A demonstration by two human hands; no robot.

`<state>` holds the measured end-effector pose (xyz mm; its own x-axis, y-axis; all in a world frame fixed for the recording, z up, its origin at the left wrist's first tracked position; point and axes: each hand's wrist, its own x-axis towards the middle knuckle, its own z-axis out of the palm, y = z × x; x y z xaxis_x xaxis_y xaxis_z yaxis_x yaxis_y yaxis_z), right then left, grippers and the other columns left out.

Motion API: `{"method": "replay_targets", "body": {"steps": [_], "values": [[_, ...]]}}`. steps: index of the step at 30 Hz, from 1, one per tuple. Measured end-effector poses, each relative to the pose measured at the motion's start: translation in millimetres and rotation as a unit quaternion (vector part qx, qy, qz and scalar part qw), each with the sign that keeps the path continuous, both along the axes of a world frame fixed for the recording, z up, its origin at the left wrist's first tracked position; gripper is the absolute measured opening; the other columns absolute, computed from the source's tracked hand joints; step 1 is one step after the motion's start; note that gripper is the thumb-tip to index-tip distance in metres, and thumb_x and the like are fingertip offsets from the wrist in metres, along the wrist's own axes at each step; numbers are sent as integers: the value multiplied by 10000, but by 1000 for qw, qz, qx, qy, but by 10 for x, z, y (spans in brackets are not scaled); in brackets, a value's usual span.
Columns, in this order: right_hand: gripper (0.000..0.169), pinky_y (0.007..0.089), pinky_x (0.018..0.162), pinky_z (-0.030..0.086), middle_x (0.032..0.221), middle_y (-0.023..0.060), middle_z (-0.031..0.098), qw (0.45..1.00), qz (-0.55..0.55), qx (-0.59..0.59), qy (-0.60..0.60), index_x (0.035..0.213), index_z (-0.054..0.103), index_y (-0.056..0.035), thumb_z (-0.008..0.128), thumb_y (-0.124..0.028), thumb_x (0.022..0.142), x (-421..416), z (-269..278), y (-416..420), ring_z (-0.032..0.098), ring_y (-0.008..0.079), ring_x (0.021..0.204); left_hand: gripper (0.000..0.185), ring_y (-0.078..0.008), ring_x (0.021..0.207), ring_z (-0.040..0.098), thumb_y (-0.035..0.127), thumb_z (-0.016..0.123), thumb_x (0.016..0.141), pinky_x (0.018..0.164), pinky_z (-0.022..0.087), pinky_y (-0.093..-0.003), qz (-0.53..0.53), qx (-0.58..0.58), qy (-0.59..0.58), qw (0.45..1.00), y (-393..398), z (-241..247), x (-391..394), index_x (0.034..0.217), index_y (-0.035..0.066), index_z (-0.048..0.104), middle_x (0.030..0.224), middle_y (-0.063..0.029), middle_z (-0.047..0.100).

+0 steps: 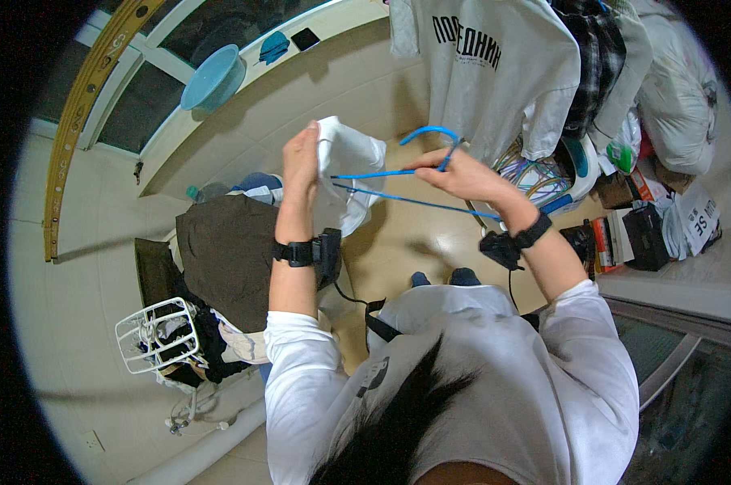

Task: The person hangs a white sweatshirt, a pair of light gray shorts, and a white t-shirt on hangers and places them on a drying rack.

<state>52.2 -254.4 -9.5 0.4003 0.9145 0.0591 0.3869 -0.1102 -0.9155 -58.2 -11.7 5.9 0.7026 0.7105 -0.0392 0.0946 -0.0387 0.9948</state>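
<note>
My left hand (302,160) grips the edge of a white cloth garment (353,154) and holds it up in front of me. In my right hand (456,173) is a blue clothes hanger (426,206), gripped near the base of its hook. The hook curves above my fingers, and the hanger's far end reaches into the white garment, where its tip is hidden. Both wrists wear black straps with small black devices.
A dark brown cloth (226,254) covers a pile at left, near a white wire rack (159,336). A blue basin (214,79) stands on the window ledge. Clothes, including a white printed sweatshirt (499,79), hang at upper right above a container of hangers (538,176).
</note>
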Motion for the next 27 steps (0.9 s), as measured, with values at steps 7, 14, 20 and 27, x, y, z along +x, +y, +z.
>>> {"method": "replay_targets", "body": {"steps": [7, 14, 20, 27], "values": [[297, 315, 717, 479, 927, 77, 637, 981, -99, 28, 163, 1084, 603, -18, 588, -108, 801, -7, -620, 823, 581, 165, 816, 300, -47, 718, 517, 244, 499, 945, 633, 405, -207, -203, -93, -135, 965, -930, 362, -84, 931, -18, 645, 813, 6, 620], [341, 291, 671, 470, 949, 91, 615, 972, -138, 179, 62, 1180, 529, -30, 511, -154, 862, 492, -1325, 1030, 562, 185, 811, 274, -81, 774, 548, 202, 508, 942, 699, 454, -239, -184, -158, -69, 968, -855, -153, -496, 978, -41, 629, 876, -38, 631], [184, 341, 590, 438, 667, 88, 576, 994, -79, 77, 16, 848, 564, -28, 490, -195, 871, 132, -496, 716, 530, 205, 595, 289, -94, 691, 537, 297, 602, 891, 633, 433, -211, -11, -4, -53, 999, -44, -454, -498, 912, 9, 624, 802, -23, 612], [175, 400, 681, 480, 781, 170, 618, 948, -136, 135, -253, 910, 602, -31, 546, -144, 789, 23, -520, 764, 598, 331, 732, 275, -104, 719, 563, 309, 512, 938, 636, 456, -241, 30, -109, -301, 947, -61, 255, -275, 885, 42, 556, 796, -21, 592]]}}
